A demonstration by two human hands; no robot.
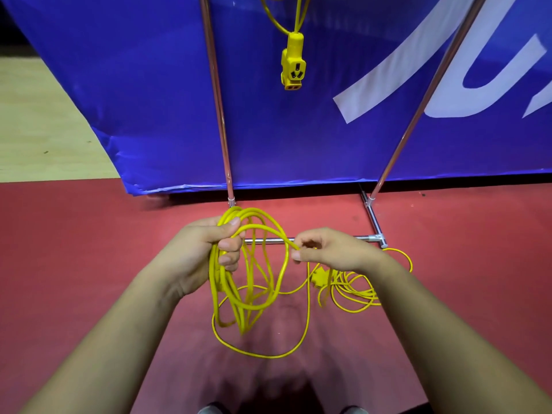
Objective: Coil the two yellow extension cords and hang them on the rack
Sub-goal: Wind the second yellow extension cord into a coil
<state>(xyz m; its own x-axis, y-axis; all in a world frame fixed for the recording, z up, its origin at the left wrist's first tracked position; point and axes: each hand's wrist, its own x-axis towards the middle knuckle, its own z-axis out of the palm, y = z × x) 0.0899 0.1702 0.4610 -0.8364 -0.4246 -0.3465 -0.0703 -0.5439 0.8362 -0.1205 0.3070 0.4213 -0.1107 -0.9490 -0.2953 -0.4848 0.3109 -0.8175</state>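
Rack (221, 121) already has the first cord (292, 62) hanging up top, so we're on coiling cord two. Left hand (206, 249) clamps the coil (239, 288) over the red floor (89, 234) by the rack's base bar (268, 241), right hand (331, 252) pinches the next loop (268, 229). Loose tail (355, 289) piled at right probably needs feeding in next.

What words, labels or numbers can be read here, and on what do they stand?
No whole text can be read.
Blue banner: big white letter strokes, cut off by the frame edge; one may be a "U", no word readable.
Hanging yellow socket: no legible marking.
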